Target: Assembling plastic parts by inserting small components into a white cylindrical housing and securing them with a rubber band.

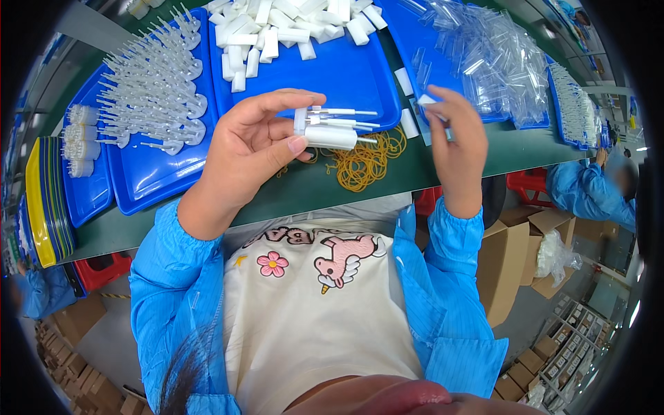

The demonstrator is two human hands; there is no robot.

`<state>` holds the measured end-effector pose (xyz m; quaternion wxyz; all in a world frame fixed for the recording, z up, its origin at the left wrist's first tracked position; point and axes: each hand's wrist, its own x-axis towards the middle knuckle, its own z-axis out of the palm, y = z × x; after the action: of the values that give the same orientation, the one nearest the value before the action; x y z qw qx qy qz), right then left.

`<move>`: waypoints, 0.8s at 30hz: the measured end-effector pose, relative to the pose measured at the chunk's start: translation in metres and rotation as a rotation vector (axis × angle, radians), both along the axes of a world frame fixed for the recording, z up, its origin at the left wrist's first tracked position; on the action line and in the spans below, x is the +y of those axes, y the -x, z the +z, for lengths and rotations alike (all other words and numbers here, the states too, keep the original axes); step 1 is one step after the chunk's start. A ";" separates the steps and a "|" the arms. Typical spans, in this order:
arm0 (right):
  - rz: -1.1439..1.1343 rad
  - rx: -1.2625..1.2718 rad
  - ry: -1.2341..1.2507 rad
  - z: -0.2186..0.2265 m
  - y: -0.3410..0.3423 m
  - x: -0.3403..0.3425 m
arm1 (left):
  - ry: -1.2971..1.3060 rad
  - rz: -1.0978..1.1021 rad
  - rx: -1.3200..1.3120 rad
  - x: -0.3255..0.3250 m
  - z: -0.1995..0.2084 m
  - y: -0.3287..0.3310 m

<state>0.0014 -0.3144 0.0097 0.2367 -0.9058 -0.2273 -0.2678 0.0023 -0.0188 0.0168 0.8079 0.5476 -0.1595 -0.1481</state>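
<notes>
My left hand (238,149) pinches the base of a white plastic part (300,121) that has several thin prongs pointing right. One white tube (332,137) is sleeved around the nearest prong, whose tip sticks out past it; the other prongs show bare at least in part. To the right, my right hand (460,142) has thumb and fingers closed on a short white tube (427,100), mostly covered by the fingers and slightly blurred. The two hands are apart above the front of the green table (266,205). A heap of yellow rubber bands (363,164) lies beneath, between them.
A blue tray (304,79) holds piled white tubes (277,21). Left of it, another tray carries many pronged white parts (149,90); at right, one has clear plastic sleeves (491,62). Stacked coloured trays (47,200) stand at far left. A person in blue (588,190) sits at right.
</notes>
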 end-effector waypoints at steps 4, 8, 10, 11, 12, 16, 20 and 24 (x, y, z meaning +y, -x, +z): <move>-0.146 0.119 -0.466 0.004 0.011 -0.003 | 0.041 0.014 -0.065 -0.002 -0.008 -0.003; 0.022 0.134 -0.847 0.000 0.015 -0.002 | 0.061 0.018 0.003 -0.001 -0.010 -0.003; 0.067 0.196 -0.885 -0.001 0.021 0.000 | 0.052 0.008 -0.001 -0.001 -0.008 -0.003; 0.071 0.203 -0.885 -0.001 0.022 0.002 | 0.035 0.006 -0.027 -0.002 -0.007 -0.003; 0.117 0.243 -0.937 -0.002 0.023 0.006 | 0.018 0.003 -0.053 -0.002 -0.007 -0.003; 0.196 0.390 -1.034 -0.002 0.024 0.028 | 0.002 0.007 -0.077 0.001 -0.009 -0.004; 0.230 0.454 -1.027 0.004 0.024 0.038 | -0.017 0.012 -0.094 0.002 -0.009 -0.003; 0.227 0.471 -0.998 0.007 0.025 0.043 | -0.044 0.000 -0.083 0.002 -0.006 -0.002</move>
<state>-0.0233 -0.2717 0.0165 0.7083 -0.6891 -0.1101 -0.1064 0.0045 -0.0166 0.0106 0.7883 0.5710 -0.1897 -0.1287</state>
